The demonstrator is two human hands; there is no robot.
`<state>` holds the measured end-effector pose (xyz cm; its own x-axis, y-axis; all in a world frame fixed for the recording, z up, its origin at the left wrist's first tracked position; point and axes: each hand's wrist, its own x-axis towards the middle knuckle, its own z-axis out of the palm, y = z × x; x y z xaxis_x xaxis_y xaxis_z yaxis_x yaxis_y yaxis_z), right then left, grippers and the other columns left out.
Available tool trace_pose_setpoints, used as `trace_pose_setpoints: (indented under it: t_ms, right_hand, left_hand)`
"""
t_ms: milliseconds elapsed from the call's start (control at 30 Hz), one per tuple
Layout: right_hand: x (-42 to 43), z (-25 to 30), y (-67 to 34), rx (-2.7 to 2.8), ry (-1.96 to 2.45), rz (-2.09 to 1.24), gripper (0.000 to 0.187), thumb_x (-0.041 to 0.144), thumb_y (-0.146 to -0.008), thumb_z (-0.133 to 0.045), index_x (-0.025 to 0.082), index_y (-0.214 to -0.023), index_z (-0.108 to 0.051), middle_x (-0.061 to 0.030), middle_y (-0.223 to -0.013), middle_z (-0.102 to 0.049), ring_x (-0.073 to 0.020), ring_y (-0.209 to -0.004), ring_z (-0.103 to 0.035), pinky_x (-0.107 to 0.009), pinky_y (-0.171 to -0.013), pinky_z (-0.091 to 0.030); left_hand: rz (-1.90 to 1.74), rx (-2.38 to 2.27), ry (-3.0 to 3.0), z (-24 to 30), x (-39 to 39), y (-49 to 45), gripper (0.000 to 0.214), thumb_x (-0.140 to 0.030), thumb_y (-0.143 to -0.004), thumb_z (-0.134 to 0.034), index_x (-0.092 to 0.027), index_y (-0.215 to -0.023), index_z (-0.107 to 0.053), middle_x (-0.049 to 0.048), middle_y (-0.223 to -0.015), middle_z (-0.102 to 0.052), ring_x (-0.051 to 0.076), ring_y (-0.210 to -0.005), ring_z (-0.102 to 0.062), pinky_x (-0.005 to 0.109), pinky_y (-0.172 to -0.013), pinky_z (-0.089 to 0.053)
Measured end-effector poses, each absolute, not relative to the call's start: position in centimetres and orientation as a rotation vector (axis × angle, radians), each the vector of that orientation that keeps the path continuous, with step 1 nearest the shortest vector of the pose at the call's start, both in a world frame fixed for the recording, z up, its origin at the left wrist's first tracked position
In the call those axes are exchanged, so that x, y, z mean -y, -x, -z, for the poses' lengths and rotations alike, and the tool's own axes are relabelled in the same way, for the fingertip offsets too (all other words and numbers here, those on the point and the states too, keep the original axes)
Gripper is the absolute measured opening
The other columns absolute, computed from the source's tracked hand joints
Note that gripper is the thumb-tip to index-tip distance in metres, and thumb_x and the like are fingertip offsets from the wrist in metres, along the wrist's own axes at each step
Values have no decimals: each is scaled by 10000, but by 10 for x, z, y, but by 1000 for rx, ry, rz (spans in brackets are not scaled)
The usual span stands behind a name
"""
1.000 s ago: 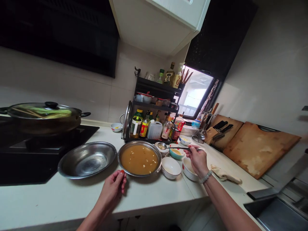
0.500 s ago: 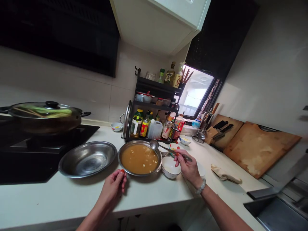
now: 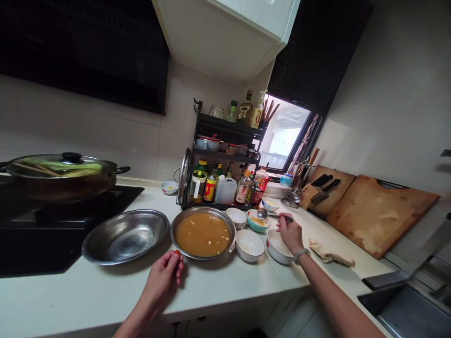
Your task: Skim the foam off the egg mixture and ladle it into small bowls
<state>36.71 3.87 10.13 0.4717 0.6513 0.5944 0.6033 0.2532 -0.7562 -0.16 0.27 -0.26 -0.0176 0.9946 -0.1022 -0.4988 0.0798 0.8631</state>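
Note:
In the head view my right hand (image 3: 290,233) is closed around the handle of a small ladle (image 3: 262,214). The ladle's cup is over a green-rimmed bowl (image 3: 258,225) with some orange-brown liquid in it. My left hand (image 3: 165,273) is closed, its thumb and fingers at the near left rim of a round metal bowl (image 3: 203,257). Brown broth (image 3: 202,232) with pale bits floating fills that bowl. White bowls stand around the green-rimmed one: one behind (image 3: 236,218), one in front (image 3: 249,246), and a larger one (image 3: 277,248) partly beneath my right hand.
An oval metal dish (image 3: 125,237) stands left of the broth. Farther left, a lidded pan (image 3: 63,176) sits on the black stove. A bottle rack (image 3: 225,152) rises behind the bowls. Cutting boards (image 3: 384,211), a knife block (image 3: 312,195) and a cloth (image 3: 331,253) are at right.
My right hand has moved the ladle rightward from the broth bowl's right edge to over the green-rimmed bowl. My left hand stays at the metal bowl. The view has shifted slightly.

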Motion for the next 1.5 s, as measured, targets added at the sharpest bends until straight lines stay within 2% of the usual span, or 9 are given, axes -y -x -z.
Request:
trace_pose_setpoints:
  t_ms: [300, 467, 600, 767, 933, 1500]
  right_hand:
    - [-48, -83, -378, 1146, 1417, -179, 179, 376, -716, -615, 213, -787, -624, 22, -533, -614, -181, -440, -609, -250, -400, -461]
    - [-61, -79, -387, 901, 1403, -235, 149, 342, -711, -608, 201, -744, -569, 11, -475, -608, -177, -380, -593, -248, -363, -466]
    - [-65, -79, -394, 744, 1358, -255, 159, 328, -709, -603, 196, -705, -514, 26, -453, -583, -162, -384, -600, -231, -357, -482]
    - [-59, -86, -395, 743, 1313, -257, 203, 333, -687, -651, 156, -733, -561, 32, -455, -588, -134, -353, -576, -203, -339, -469]
    - [-54, -92, -391, 761, 1291, -242, 162, 284, -695, -645, 149, -757, -579, 36, -444, -592, -119, -325, -547, -191, -321, -458]
    - [-44, -110, -379, 647, 1139, -373, 168, 251, -649, -678, 148, -706, -558, 35, -501, -598, -120, -408, -608, -165, -339, -464]
  left_hand:
    - [-1364, -924, -722, -1, -1, 1, 408, -477, -566, -790, -143, -667, -577, -33, -508, -523, 62, -398, -407, 181, -358, -337]
    - [-1368, -922, -717, -2, -1, 1, 398, -470, -568, -788, -151, -658, -567, -36, -500, -518, 61, -391, -402, 176, -355, -328]
    - [-1366, -914, -716, -1, -2, 1, 388, -463, -585, -782, -152, -667, -567, -33, -508, -525, 60, -389, -403, 176, -358, -328]
    - [-1360, -895, -721, 1, -3, 1, 413, -482, -568, -794, -145, -665, -577, -34, -504, -522, 58, -392, -397, 176, -353, -334]
    - [-1359, -892, -738, 1, -2, 1, 428, -493, -558, -804, -146, -658, -576, -31, -505, -524, 59, -400, -405, 174, -355, -339]
    - [-1369, -888, -757, 5, -6, 1, 483, -551, -534, -798, -141, -661, -577, -40, -506, -528, 55, -406, -400, 176, -350, -342]
